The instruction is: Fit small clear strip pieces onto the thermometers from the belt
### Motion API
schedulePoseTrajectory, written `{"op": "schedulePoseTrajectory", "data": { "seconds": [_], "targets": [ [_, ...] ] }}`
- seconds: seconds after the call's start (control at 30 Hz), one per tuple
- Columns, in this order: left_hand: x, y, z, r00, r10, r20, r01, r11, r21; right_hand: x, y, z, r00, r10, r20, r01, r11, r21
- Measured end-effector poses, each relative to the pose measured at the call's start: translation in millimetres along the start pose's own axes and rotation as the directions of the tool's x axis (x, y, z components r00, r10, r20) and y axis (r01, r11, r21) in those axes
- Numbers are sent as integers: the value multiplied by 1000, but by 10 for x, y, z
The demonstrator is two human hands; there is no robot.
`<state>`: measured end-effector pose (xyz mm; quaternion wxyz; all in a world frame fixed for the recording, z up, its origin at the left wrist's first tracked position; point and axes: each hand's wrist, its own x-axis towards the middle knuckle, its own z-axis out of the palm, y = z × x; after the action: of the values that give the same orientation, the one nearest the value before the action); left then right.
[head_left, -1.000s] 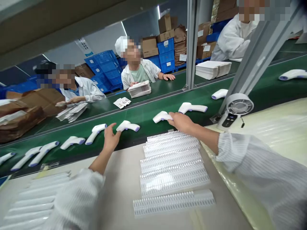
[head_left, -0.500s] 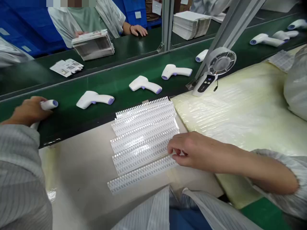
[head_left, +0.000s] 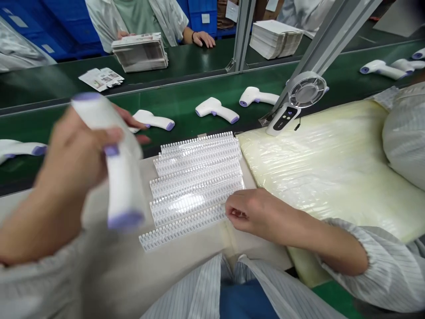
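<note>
Our left hand point(head_left: 66, 173) is wrapped around a white infrared thermometer point(head_left: 124, 186), both blurred at the lower left of the frame, with the thermometer's long axis nearly upright and a purple end pointing down. Our right hand point(head_left: 249, 212) sits right of lower centre, its fingers loosely curled at the right end of the lowest clear plastic comb strip point(head_left: 182, 228); we cannot tell whether they pinch it. That strip lies crosswise, rising slightly rightward, nearer our right hand. More thermometers point(head_left: 215, 108) lie on the green conveyor belt point(head_left: 186, 99) above.
</note>
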<state>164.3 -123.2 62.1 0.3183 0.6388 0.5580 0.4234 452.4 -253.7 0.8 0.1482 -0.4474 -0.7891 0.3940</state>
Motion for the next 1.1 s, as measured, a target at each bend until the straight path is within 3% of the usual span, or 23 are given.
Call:
{"op": "schedulePoseTrajectory", "data": {
  "seconds": [0.03, 0.07, 0.13, 0.23, 0.3, 0.4, 0.57, 0.97, 1.1],
  "targets": [
    [-281, 112, 194, 988, -2, 155, 37, 973, -226, -33, -3, -19, 997, 28, -68, -16, 986, 168],
    [-538, 187, 373, 959, -11, 282, 110, 934, -340, -64, -8, -39, 987, 66, -144, -12, 939, 345],
    [-946, 240, 679, 881, -45, 470, 270, 865, -424, -112, -22, -66, 944, 162, -287, 62, 767, 638],
    [-1262, 198, 1007, 811, -106, 575, 441, 758, -482, -138, -44, -33, 877, 274, -394, 210, 520, 828],
    [-1335, 175, 1147, 795, -101, 598, 481, 705, -521, -129, -48, 39, 850, 310, -427, 264, 451, 852],
    [-1379, 180, 1259, 788, -86, 609, 499, 667, -552, -98, -42, 149, 823, 336, -457, 285, 452, 845],
    [-1426, 168, 1291, 781, -105, 616, 521, 653, -549, -64, -38, 194, 807, 353, -474, 269, 495, 826],
    [-1409, 129, 1276, 780, -137, 610, 507, 709, -489, -51, -49, 195, 775, 366, -515, 258, 561, 787],
    [-1418, 109, 1280, 802, -142, 580, 472, 746, -470, -41, -81, 169, 766, 365, -529, 253, 586, 770]
  ]
}}
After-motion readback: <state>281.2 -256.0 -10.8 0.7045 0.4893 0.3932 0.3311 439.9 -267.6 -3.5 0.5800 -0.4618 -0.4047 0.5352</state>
